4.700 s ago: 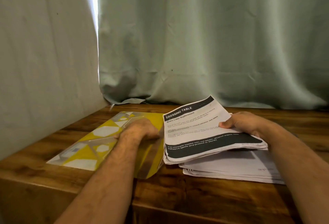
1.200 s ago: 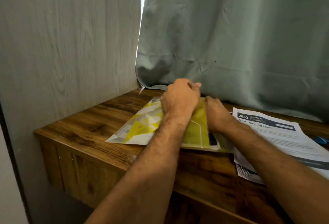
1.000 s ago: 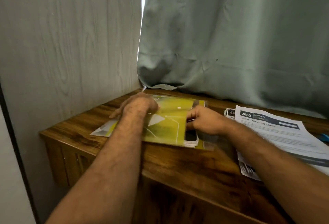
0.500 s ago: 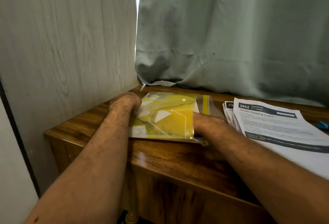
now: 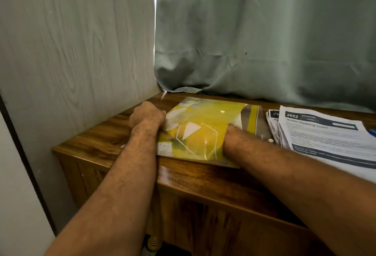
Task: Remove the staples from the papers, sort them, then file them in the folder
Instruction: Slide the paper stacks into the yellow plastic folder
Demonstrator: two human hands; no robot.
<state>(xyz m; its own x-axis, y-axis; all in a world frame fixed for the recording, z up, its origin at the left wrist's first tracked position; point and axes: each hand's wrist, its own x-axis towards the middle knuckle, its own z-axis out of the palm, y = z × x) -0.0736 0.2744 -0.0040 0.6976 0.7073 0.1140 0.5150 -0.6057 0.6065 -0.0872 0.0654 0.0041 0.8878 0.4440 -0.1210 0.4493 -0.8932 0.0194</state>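
Folder [image 5: 201,127], yellow with white and grey shapes under a glossy clear cover, lies flat on the wooden table [image 5: 195,178] at the middle of the frame, its near edge close to the table's front edge. Nearest to us, our two bare forearms reach up from the bottom of the frame. Our left hand [image 5: 146,118] sits at the folder's left edge, left of centre, fingers curled into a loose fist; they seem to grip that edge, though we cannot see the fingertips. Our right wrist enters the folder at centre right, and our right hand [image 5: 231,131] is tucked under the cover, so we cannot tell how its fingers lie. Just beside the folder, at the right of the frame, rests the stack of papers [image 5: 325,135], its top sheet headed "2652" and "Screen Cleaning Check", with more sheets fanned out along its left side. A small blue object [image 5: 372,132] peeks in at the right edge; we cannot tell what it is. Farther back, a pale wood-grain panel [image 5: 71,42] fills the upper left and a grey-green curtain [image 5: 264,31] the upper right, its hem resting on the table
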